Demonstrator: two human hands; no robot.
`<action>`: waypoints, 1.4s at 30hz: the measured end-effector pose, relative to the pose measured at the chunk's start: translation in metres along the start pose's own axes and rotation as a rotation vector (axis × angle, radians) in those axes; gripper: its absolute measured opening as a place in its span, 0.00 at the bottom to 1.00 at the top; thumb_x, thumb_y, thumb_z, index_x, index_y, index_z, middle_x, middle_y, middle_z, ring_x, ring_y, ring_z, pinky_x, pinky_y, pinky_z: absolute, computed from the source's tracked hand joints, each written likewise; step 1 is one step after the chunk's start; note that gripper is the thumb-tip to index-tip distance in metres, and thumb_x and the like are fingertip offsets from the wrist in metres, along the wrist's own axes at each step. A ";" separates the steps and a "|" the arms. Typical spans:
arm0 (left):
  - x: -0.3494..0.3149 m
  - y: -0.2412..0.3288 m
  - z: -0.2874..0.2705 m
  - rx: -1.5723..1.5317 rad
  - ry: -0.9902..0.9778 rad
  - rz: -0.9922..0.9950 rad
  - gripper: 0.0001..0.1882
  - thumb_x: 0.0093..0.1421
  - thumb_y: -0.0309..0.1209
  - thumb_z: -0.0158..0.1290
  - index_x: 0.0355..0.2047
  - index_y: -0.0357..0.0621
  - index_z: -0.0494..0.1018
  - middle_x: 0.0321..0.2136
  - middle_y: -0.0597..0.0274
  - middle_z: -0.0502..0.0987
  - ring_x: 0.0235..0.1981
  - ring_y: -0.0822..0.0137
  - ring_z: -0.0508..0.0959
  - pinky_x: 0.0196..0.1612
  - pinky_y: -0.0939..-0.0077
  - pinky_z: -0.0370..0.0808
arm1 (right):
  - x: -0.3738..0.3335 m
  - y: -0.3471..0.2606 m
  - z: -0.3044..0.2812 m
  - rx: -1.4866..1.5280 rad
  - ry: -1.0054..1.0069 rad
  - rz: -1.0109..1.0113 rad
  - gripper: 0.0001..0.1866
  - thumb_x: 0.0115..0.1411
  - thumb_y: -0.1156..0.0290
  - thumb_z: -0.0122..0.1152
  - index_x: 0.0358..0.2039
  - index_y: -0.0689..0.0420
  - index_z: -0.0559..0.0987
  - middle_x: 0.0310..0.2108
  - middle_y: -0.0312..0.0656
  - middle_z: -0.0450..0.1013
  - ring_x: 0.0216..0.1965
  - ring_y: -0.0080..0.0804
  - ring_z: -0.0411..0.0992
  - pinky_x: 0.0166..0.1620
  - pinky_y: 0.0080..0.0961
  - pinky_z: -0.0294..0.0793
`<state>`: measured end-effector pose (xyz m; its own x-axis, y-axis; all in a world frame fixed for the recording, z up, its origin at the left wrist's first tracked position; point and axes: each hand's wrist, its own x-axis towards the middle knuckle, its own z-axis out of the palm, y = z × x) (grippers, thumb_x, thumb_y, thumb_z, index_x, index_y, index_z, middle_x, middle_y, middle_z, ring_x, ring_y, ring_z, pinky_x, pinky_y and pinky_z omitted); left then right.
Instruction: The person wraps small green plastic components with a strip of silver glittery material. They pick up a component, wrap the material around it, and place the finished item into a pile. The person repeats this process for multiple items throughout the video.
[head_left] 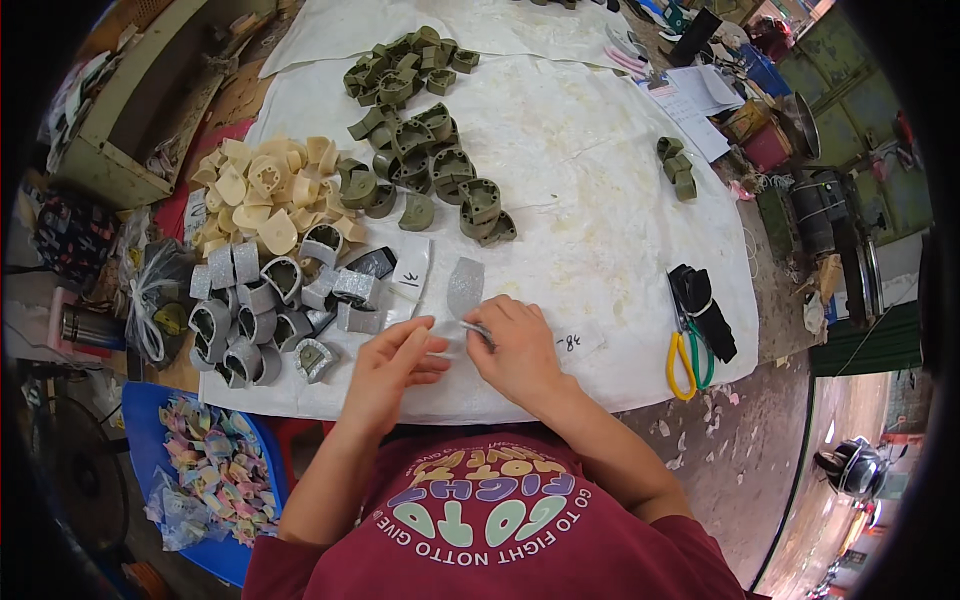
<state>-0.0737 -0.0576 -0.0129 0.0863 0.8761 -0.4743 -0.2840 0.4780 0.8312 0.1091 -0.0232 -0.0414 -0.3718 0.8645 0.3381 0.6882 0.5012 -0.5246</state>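
My right hand [515, 355] is closed in a pinch on a thin grey strip [480, 333] above the white table cover. Beside it, my left hand [395, 365] has its fingers stretched out, apart from the strip, and nothing shows in it. A silver glitter patch [465, 287] lies flat just beyond my right hand. To the left of my hands is a cluster of hollow, heel-shaped pieces wrapped in silver glitter [255, 325]. Bare olive-green hollow pieces [452, 170] stand farther off, and a heap of cream-coloured ones [265, 190] sits to their left.
Yellow-and-green-handled scissors [682, 365] and a tied black bundle [703, 312] lie at the right edge of the white table cover [590, 200]. Three green pieces [677, 168] stand far right. A blue tub [150, 415] of colourful scraps is at lower left.
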 end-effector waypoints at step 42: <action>0.029 0.011 0.133 0.770 -0.335 0.729 0.18 0.61 0.24 0.49 0.52 0.36 0.70 0.40 0.52 0.73 0.38 0.60 0.75 0.40 0.73 0.72 | -0.030 0.040 -0.121 1.154 0.119 0.670 0.06 0.60 0.74 0.56 0.29 0.63 0.77 0.27 0.40 0.76 0.27 0.22 0.75 0.28 0.19 0.77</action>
<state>0.0523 -0.0188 0.0211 0.4270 0.8803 0.2066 0.2873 -0.3487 0.8921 0.2230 -0.0335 0.0223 -0.0750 0.9754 -0.2072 -0.2233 -0.2189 -0.9499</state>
